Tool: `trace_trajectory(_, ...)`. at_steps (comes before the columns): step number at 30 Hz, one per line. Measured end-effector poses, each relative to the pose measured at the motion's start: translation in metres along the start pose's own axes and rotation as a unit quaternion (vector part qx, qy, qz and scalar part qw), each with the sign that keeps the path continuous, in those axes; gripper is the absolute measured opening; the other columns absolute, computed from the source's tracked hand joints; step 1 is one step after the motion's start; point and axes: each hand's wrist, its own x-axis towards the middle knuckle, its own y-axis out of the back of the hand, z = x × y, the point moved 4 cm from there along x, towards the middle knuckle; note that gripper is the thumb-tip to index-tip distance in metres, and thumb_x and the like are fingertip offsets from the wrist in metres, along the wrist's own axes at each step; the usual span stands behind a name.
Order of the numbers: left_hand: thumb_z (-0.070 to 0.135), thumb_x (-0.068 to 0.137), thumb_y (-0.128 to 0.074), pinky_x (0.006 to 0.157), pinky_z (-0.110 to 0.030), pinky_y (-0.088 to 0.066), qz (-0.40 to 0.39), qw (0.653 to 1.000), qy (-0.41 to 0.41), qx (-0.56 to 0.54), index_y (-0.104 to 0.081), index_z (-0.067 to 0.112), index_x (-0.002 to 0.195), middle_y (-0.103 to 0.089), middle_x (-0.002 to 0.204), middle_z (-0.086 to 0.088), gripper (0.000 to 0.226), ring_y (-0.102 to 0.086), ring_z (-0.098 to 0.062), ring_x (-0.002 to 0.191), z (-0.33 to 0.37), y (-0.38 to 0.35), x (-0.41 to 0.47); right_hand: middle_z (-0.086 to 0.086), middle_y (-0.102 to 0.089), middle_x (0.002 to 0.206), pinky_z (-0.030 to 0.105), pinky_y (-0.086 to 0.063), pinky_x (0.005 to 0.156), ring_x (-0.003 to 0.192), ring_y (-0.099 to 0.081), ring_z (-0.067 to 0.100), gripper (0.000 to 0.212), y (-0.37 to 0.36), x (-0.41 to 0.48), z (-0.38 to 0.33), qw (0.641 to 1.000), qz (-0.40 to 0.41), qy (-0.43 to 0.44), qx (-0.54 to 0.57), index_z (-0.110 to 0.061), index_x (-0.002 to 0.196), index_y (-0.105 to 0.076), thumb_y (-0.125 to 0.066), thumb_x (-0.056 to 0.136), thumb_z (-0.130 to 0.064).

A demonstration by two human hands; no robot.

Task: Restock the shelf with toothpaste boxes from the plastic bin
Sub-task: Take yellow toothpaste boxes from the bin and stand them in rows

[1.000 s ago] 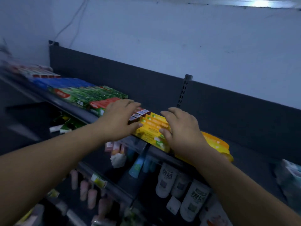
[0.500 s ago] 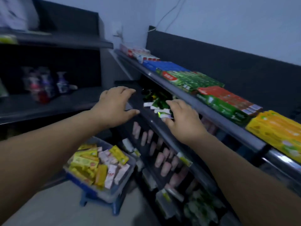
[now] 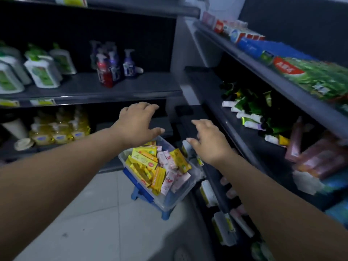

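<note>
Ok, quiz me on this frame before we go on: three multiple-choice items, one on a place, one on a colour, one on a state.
1. Where does the plastic bin stand?
A. On the top shelf
B. On a blue stool on the floor
C. On a wheeled cart

2. What is in the bin?
A. Blue boxes only
B. Black and grey boxes
C. Yellow boxes and pink-white boxes

3. What do the left hand and right hand hold?
A. Nothing; both are open near the bin
B. One box each
C. A bottle between them

Answers:
1. B: blue legs show under the clear bin on the tiles.
2. C: only those two colours show in the pile.
3. A: the fingers are spread and no box is in either hand.
</note>
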Motion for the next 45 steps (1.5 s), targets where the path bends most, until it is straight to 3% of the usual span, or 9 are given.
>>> trace_trajectory(4, 0.059, 0.084, -0.054, 0.108, -0.046, -0.027, -0.016, 0.998, 0.064, 0.004, -0.027, 0.024, 0.147, -0.036, 0.148, -0.005, 0.077, -0.033, -0.027, 0.136, -0.01, -0.04, 0.009, 0.002, -0.025, 0.155, 0.036, -0.026, 0.106, 0.141, -0.026, 0.025, 0.058, -0.037, 0.036, 0.026, 0.998, -0.057, 0.016, 0.012, -0.02, 0.15, -0.027, -0.05, 0.099, -0.035)
trace_trajectory(10, 0.056, 0.084, -0.058, 0.106, -0.045, -0.036, -0.061, 0.981, 0.183, -0.01, -0.03, 0.023, 0.146, -0.041, 0.146, -0.007, 0.075, -0.042, -0.029, 0.13, -0.012, -0.122, 0.025, 0.005, -0.03, 0.152, 0.037, -0.035, 0.109, 0.137, -0.035, 0.026, 0.06, -0.101, 0.088, 0.083, 0.991, -0.119, 0.05, 0.046, -0.017, 0.149, -0.031, -0.055, 0.096, -0.034)
trace_trajectory(19, 0.051, 0.085, -0.059, 0.102, -0.045, -0.039, -0.143, 0.965, 0.219, 0.0, -0.035, 0.022, 0.143, -0.049, 0.138, -0.011, 0.07, -0.049, -0.031, 0.123, -0.028, -0.262, 0.061, 0.008, -0.03, 0.151, 0.038, -0.04, 0.105, 0.132, -0.042, 0.03, 0.062, -0.226, 0.148, 0.146, 0.98, -0.195, 0.04, 0.028, -0.014, 0.147, -0.034, -0.06, 0.093, -0.029)
trace_trajectory(24, 0.05, 0.084, -0.06, 0.098, -0.042, -0.042, -0.194, 0.955, 0.224, 0.003, -0.034, 0.025, 0.143, -0.052, 0.133, -0.01, 0.069, -0.051, -0.032, 0.12, -0.05, -0.35, 0.074, 0.009, -0.031, 0.148, 0.038, -0.043, 0.098, 0.127, -0.045, 0.032, 0.055, -0.301, 0.179, 0.159, 0.98, -0.195, 0.04, 0.013, -0.014, 0.141, -0.039, -0.061, 0.093, -0.028)
trace_trajectory(31, 0.045, 0.084, -0.063, 0.095, -0.044, -0.046, -0.236, 0.947, 0.217, -0.014, -0.033, 0.024, 0.143, -0.039, 0.131, -0.014, 0.069, -0.047, -0.034, 0.117, -0.076, -0.435, 0.083, 0.008, -0.022, 0.154, 0.041, -0.04, 0.1, 0.13, -0.037, 0.035, 0.07, -0.382, 0.206, 0.166, 0.982, -0.191, 0.011, -0.004, -0.023, 0.15, -0.023, -0.062, 0.092, -0.023)
trace_trajectory(36, 0.051, 0.082, -0.06, 0.089, -0.042, -0.045, -0.252, 0.949, 0.174, 0.079, -0.019, 0.026, 0.149, -0.038, 0.128, -0.015, 0.083, -0.042, -0.033, 0.119, -0.072, -0.462, 0.081, 0.012, -0.037, 0.141, 0.043, -0.041, 0.099, 0.124, -0.042, 0.035, 0.069, -0.405, 0.21, 0.169, 0.989, -0.144, 0.016, -0.003, -0.021, 0.145, -0.031, -0.065, 0.086, -0.011)
trace_trajectory(41, 0.024, 0.089, -0.053, 0.08, -0.039, -0.046, -0.226, 0.951, 0.184, 0.105, -0.031, 0.019, 0.143, -0.048, 0.124, -0.015, 0.059, -0.05, -0.033, 0.112, -0.072, -0.47, 0.076, 0.013, -0.052, 0.13, 0.045, -0.039, 0.094, 0.117, -0.047, 0.037, 0.059, -0.403, 0.206, 0.171, 0.997, -0.064, 0.045, 0.005, -0.018, 0.138, -0.045, -0.066, 0.084, -0.009)
trace_trajectory(45, 0.01, 0.088, -0.051, 0.077, -0.037, -0.05, -0.194, 0.957, 0.217, 0.005, -0.042, 0.015, 0.133, -0.062, 0.11, -0.012, 0.046, -0.061, -0.032, 0.099, -0.078, -0.472, 0.073, 0.013, -0.055, 0.128, 0.043, -0.04, 0.094, 0.117, -0.045, 0.034, 0.055, -0.394, 0.2, 0.175, 0.996, -0.049, 0.011, 0.073, -0.015, 0.138, -0.047, -0.067, 0.087, -0.013)
